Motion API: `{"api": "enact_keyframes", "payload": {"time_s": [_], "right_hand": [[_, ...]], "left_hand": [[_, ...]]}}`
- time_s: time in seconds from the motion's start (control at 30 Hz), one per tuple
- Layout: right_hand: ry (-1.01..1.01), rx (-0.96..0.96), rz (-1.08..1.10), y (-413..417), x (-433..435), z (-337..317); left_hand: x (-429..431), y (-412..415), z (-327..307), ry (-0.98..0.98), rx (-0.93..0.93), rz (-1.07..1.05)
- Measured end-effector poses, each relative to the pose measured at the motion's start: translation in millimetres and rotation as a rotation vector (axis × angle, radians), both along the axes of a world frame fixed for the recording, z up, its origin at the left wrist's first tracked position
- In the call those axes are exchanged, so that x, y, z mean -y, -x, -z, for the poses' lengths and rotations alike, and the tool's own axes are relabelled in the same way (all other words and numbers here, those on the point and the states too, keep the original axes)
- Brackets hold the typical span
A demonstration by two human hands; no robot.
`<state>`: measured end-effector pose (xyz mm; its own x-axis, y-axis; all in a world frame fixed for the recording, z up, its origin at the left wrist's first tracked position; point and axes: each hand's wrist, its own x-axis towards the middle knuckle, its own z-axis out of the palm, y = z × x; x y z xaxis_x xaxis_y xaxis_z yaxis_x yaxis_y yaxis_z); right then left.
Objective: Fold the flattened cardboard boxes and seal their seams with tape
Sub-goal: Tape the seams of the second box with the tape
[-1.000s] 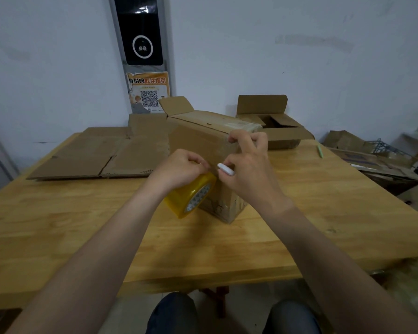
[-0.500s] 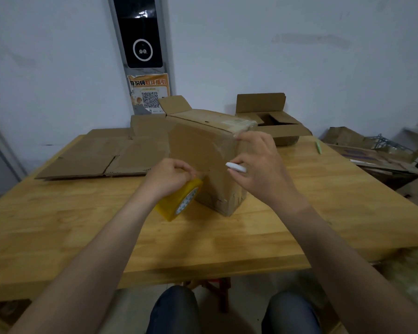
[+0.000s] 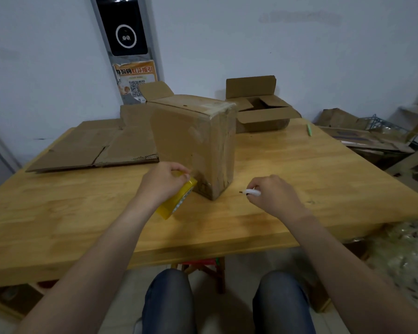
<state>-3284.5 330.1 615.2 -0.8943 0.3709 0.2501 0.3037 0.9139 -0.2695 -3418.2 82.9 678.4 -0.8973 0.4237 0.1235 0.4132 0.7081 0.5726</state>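
Observation:
A folded brown cardboard box [image 3: 193,143] stands upright in the middle of the wooden table [image 3: 311,189], one flap open at its far top. My left hand [image 3: 163,182] grips a yellow tape roll [image 3: 177,201] low against the box's near left face. My right hand [image 3: 272,195] holds a small white cutter [image 3: 251,192] just above the table, to the right of the box and apart from it. Flattened cardboard boxes [image 3: 92,145] lie at the back left.
An open cardboard box [image 3: 261,112] sits at the back right of the table, a green pen [image 3: 309,129] beside it. Cardboard scraps [image 3: 362,138] pile up off the right edge. A wall panel with a QR poster [image 3: 135,80] stands behind. My knees are under the near edge.
My right hand came off the box's top corner and dropped to the table on the right with the cutter. My left hand slid the tape roll down to the box's base.

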Motion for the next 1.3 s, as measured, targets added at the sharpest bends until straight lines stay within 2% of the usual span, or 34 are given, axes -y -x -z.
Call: {"api": "enact_keyframes", "payload": {"time_s": [0.2,0.37,0.53,0.67,0.83,1.07,1.3], "right_hand": [[0.069,0.116,0.015,2,-15,18],[0.123,0.114,0.049,5,-22,24],[0.094,0.123,0.039,6,-26,18],[0.035,0.018,0.006,12,-14,-6],[-0.036,-0.278,-0.087,29,13,-60],[-0.108,-0.354,-0.183,68,45,-118],[-0.012,-0.502,-0.12,107,54,-119]], "left_hand": [[-8,-1,4,0.033,0.007,-0.009],[-12,1,5,0.04,0.03,-0.011],[-12,5,5,0.053,0.035,-0.016],[-9,8,-11,0.012,0.031,-0.004],[-2,21,-40,-0.076,-0.048,-0.004],[7,38,-64,-0.139,-0.098,0.008],[11,50,-68,-0.141,-0.118,0.004]]}}
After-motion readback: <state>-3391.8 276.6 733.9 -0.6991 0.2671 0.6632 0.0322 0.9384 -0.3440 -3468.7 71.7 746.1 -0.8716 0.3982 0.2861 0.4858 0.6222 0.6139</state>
